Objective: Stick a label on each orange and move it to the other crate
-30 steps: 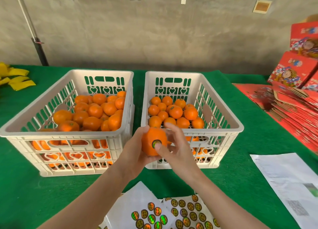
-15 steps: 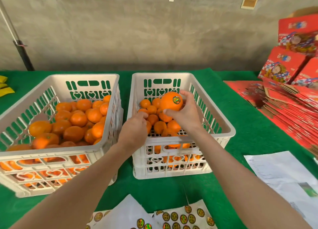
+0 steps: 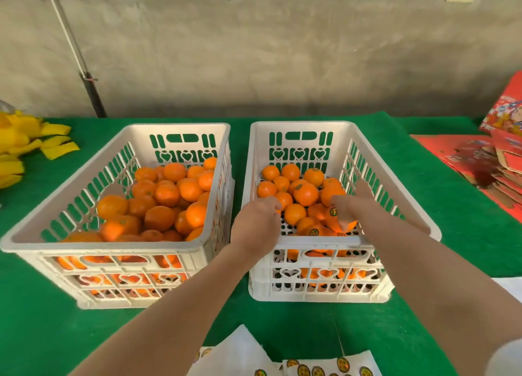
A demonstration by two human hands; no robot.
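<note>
Two white slotted crates stand side by side on the green cloth. The left crate (image 3: 107, 245) is piled with unlabelled oranges (image 3: 166, 195). The right crate (image 3: 316, 241) holds fewer oranges (image 3: 305, 193), some with round stickers. My right hand (image 3: 358, 209) reaches down into the right crate's near right part and grips a labelled orange (image 3: 340, 223) that sits low among the others. My left hand (image 3: 257, 220) hovers over that crate's near left corner, fingers loosely curled and holding nothing.
Sheets of round labels (image 3: 310, 368) lie at the near edge of the table. Yellow bags (image 3: 25, 147) sit at far left. Flattened red cartons (image 3: 497, 164) are stacked at right, with a white paper (image 3: 509, 286) nearer.
My right hand carried the labelled orange from in front of the crates into the right crate and lowered it among the fruit. My left hand let go of it and stayed by the crate's corner.
</note>
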